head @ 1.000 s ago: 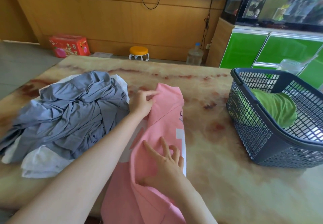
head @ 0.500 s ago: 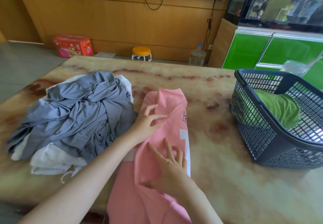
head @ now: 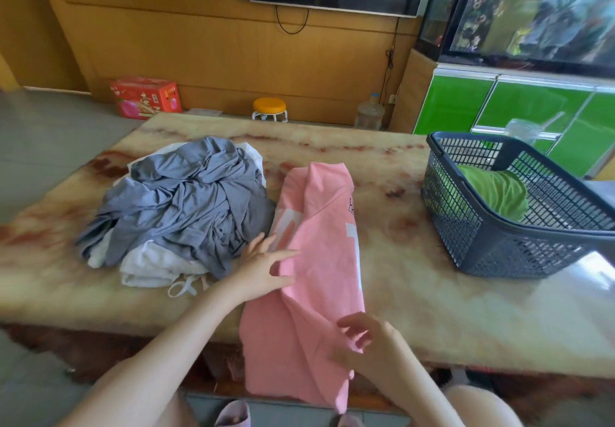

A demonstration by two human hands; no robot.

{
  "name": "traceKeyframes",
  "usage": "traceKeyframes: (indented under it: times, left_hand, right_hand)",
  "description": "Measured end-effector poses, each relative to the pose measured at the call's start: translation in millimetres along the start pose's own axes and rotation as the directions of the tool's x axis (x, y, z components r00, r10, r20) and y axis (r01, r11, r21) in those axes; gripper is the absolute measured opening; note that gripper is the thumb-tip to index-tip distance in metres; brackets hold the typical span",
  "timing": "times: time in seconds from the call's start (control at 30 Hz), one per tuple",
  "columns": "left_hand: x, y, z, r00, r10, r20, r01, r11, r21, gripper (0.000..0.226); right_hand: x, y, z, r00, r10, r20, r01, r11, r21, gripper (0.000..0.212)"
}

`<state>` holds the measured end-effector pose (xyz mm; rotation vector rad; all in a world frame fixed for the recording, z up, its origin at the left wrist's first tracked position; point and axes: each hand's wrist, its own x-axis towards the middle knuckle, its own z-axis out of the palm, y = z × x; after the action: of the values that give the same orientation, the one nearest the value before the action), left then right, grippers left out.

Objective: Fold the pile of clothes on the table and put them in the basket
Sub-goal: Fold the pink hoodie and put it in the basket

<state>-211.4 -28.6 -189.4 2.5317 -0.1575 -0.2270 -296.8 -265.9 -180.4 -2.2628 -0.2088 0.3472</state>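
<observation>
A pink garment (head: 319, 247) lies folded into a long strip on the marble table (head: 416, 293), its lower end hanging over the near edge. My left hand (head: 263, 267) touches its left edge with straight fingers. My right hand (head: 362, 343) has its fingers curled on the fabric near the lower right edge. To the left sits the pile: a crumpled grey garment (head: 186, 207) on top of white clothes (head: 149, 267). At the right stands a dark mesh basket (head: 492, 247) with a folded green garment (head: 496, 190) inside.
Beyond the table's far edge are a red box (head: 146, 97), a small orange stool (head: 269, 108) and a water bottle (head: 369, 115) on the floor. Green cabinets (head: 519, 110) stand behind the basket. My slippers show under the near edge.
Both hands have slid down the pink garment toward me. My right hand went from pressing flat on it to curling on its lower edge. The view has pulled back.
</observation>
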Motion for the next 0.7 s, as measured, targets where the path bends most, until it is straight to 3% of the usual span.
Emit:
traceKeyframes:
  times: [0.17,0.27,0.33,0.4,0.5,0.6,0.7]
  left_hand:
    - [-34,4,7,0.997,-0.056,-0.048,0.054,0.997,-0.048,0.045]
    - [-51,6,22,0.986,-0.093,-0.137,0.091,0.996,-0.015,0.043]
    - [-60,11,32,0.964,-0.098,-0.247,0.101,0.995,0.0,0.038]
    - [-67,20,41,0.954,-0.121,-0.273,0.108,0.992,-0.063,0.033]
    - [-73,27,50,0.968,-0.167,-0.185,0.125,0.968,-0.219,0.038]
    - [-79,28,52,0.967,-0.178,-0.182,0.109,0.936,-0.335,0.046]
    - [-88,23,56,0.967,-0.162,-0.198,0.07,0.913,-0.403,0.05]
  right_hand:
    - [-18,-23,48,0.977,-0.137,-0.161,0.087,0.955,-0.283,0.002]
    - [-16,-16,71,0.904,-0.254,-0.344,0.126,0.927,-0.354,0.027]
    - [-18,-5,73,0.919,-0.176,-0.352,0.035,0.928,-0.372,0.05]
    - [-22,9,69,0.946,-0.053,-0.319,-0.062,0.939,-0.34,0.055]
    - [-28,17,68,0.91,-0.072,-0.408,-0.025,0.974,-0.227,0.031]
    - [-36,9,86,0.848,-0.222,-0.481,0.062,0.943,-0.326,0.012]
    - [-46,1,119,0.836,-0.371,-0.404,0.186,0.885,-0.428,0.007]
